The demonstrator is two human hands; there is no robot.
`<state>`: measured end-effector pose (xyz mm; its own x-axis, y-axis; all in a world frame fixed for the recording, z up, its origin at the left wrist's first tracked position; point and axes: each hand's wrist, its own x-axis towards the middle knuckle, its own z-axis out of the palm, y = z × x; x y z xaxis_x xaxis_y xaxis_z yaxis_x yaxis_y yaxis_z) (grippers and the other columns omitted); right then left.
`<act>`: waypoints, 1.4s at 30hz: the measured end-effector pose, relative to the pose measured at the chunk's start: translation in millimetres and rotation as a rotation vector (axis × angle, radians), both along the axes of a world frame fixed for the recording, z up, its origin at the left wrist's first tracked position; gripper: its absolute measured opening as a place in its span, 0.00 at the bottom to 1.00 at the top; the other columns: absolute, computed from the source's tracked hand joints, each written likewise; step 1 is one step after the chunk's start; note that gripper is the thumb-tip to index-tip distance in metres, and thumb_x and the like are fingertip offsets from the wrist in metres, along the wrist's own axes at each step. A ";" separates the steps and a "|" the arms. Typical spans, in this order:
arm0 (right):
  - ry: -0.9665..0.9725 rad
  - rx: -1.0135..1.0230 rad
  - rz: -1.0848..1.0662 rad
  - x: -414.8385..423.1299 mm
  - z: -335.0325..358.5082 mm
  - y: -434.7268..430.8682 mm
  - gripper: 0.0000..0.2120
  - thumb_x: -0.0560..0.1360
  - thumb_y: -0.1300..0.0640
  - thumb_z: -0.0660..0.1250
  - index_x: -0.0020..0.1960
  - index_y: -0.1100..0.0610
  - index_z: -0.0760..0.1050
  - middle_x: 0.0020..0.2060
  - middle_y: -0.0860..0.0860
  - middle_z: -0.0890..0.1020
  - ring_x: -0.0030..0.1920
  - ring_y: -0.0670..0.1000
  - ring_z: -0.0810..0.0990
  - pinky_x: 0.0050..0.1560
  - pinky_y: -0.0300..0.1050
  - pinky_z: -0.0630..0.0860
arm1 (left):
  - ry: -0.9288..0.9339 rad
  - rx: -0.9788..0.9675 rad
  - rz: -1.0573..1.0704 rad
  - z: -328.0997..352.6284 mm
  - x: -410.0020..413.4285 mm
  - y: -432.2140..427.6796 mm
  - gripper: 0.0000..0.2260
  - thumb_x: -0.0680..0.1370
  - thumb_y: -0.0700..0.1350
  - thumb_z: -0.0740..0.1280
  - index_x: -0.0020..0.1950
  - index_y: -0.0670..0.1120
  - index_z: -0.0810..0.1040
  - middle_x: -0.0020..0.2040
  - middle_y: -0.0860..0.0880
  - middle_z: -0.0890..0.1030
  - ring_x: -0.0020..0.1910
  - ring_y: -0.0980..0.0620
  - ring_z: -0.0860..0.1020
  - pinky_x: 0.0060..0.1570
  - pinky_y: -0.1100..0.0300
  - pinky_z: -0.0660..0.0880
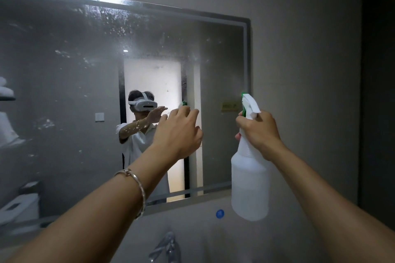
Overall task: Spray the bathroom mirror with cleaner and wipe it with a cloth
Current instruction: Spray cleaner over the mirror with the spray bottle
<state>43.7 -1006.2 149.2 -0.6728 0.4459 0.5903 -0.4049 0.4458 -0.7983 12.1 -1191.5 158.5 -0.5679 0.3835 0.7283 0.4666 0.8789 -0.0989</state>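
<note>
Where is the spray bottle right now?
Head view, right side: the spray bottle is held up in the right hand, by the mirror's right edge, above the faucet.

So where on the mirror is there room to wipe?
Free: the wide glass of the grey-framed mirror left of the left hand. Crowded: its right edge, where the right hand holds the white spray bottle.

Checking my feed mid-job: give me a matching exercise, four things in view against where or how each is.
Things:
1. spray bottle
2. left hand
3. bracelet
4. blue dot

States:
A. on the wall under the mirror
B. gripped in the right hand
C. empty, raised before the glass
D. around the left wrist

Pairs: 1-B, 2-C, 3-D, 4-A
</note>
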 end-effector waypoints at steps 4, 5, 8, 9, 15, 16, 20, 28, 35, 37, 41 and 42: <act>-0.030 0.016 -0.011 2.6 -2.7 -25.5 0.02 0.72 0.60 0.65 0.40 0.57 0.74 0.32 0.51 0.77 0.26 0.48 0.79 0.31 0.41 0.74 | -0.020 0.026 -0.004 -5.0 -0.5 -24.7 0.20 0.77 0.48 0.56 0.69 0.46 0.67 0.70 0.45 0.68 0.67 0.44 0.67 0.63 0.49 0.66; -0.031 0.018 0.003 3.2 -3.2 -32.9 0.02 0.71 0.60 0.65 0.42 0.58 0.75 0.32 0.51 0.77 0.26 0.48 0.79 0.32 0.41 0.74 | -0.024 0.032 -0.003 -6.3 -1.1 -32.1 0.21 0.77 0.48 0.56 0.70 0.46 0.66 0.70 0.45 0.67 0.68 0.44 0.66 0.64 0.48 0.66; -0.019 0.017 0.075 5.8 -0.3 -54.7 0.01 0.72 0.61 0.65 0.43 0.56 0.75 0.34 0.50 0.77 0.26 0.48 0.79 0.31 0.41 0.76 | -0.015 0.045 0.006 -6.5 -2.8 -52.0 0.21 0.77 0.49 0.56 0.70 0.47 0.66 0.70 0.46 0.68 0.67 0.45 0.67 0.63 0.49 0.66; -0.013 0.026 0.101 6.8 1.5 -62.7 0.03 0.73 0.61 0.65 0.42 0.54 0.75 0.35 0.50 0.76 0.27 0.48 0.78 0.29 0.39 0.76 | -0.014 0.052 0.011 -6.0 -2.9 -58.6 0.21 0.77 0.49 0.56 0.70 0.47 0.66 0.69 0.46 0.68 0.67 0.45 0.67 0.62 0.50 0.66; -0.030 0.048 0.199 7.7 2.4 -109.5 0.07 0.73 0.63 0.65 0.37 0.55 0.74 0.31 0.51 0.76 0.29 0.51 0.77 0.27 0.38 0.74 | -0.015 0.064 0.070 -8.7 -1.1 -101.6 0.20 0.78 0.49 0.56 0.69 0.48 0.66 0.69 0.47 0.68 0.66 0.46 0.68 0.60 0.50 0.67; -0.037 0.062 0.199 6.0 -0.3 -117.6 0.06 0.72 0.64 0.65 0.37 0.57 0.74 0.30 0.52 0.76 0.29 0.51 0.78 0.29 0.40 0.75 | -0.018 0.067 0.084 -9.5 -0.7 -110.3 0.20 0.77 0.49 0.57 0.69 0.48 0.66 0.69 0.47 0.69 0.65 0.45 0.68 0.60 0.50 0.67; -0.022 0.045 0.239 0.2 -3.3 -146.0 0.03 0.71 0.64 0.65 0.40 0.61 0.77 0.31 0.53 0.76 0.28 0.51 0.78 0.31 0.44 0.76 | -0.028 0.088 0.141 -7.7 1.2 -145.1 0.19 0.76 0.49 0.57 0.67 0.48 0.68 0.67 0.48 0.70 0.63 0.45 0.69 0.59 0.51 0.68; 0.016 0.032 0.315 -1.3 12.2 -201.8 0.03 0.70 0.63 0.66 0.39 0.63 0.76 0.30 0.54 0.77 0.24 0.49 0.78 0.25 0.38 0.73 | -0.035 0.109 0.206 2.7 14.9 -191.9 0.19 0.76 0.48 0.57 0.67 0.49 0.68 0.66 0.46 0.70 0.63 0.43 0.70 0.58 0.50 0.68; 0.027 0.116 0.339 -5.7 8.6 -236.1 0.04 0.68 0.61 0.66 0.39 0.63 0.77 0.26 0.50 0.77 0.27 0.51 0.82 0.33 0.49 0.76 | -0.008 0.132 0.270 4.4 35.0 -230.5 0.19 0.78 0.50 0.57 0.69 0.47 0.66 0.68 0.45 0.69 0.64 0.44 0.69 0.60 0.50 0.67; 0.037 0.126 0.382 -2.9 11.2 -245.2 0.02 0.67 0.61 0.66 0.37 0.58 0.77 0.26 0.47 0.77 0.29 0.53 0.83 0.36 0.52 0.78 | -0.001 0.137 0.295 7.0 39.1 -240.3 0.20 0.78 0.50 0.58 0.69 0.47 0.66 0.68 0.45 0.69 0.65 0.44 0.69 0.61 0.50 0.67; 0.030 0.100 0.469 1.0 15.9 -266.7 0.05 0.61 0.57 0.65 0.34 0.58 0.76 0.25 0.48 0.76 0.28 0.56 0.80 0.37 0.62 0.79 | 0.008 0.139 0.311 9.8 48.5 -253.6 0.20 0.78 0.49 0.58 0.69 0.46 0.66 0.68 0.45 0.69 0.65 0.44 0.69 0.62 0.49 0.67; 0.025 0.092 0.486 0.9 15.8 -272.8 0.05 0.61 0.56 0.65 0.34 0.57 0.76 0.25 0.49 0.76 0.28 0.56 0.79 0.36 0.62 0.79 | 0.011 0.140 0.313 10.2 51.3 -257.5 0.20 0.78 0.49 0.58 0.69 0.46 0.66 0.68 0.45 0.69 0.65 0.45 0.69 0.62 0.49 0.67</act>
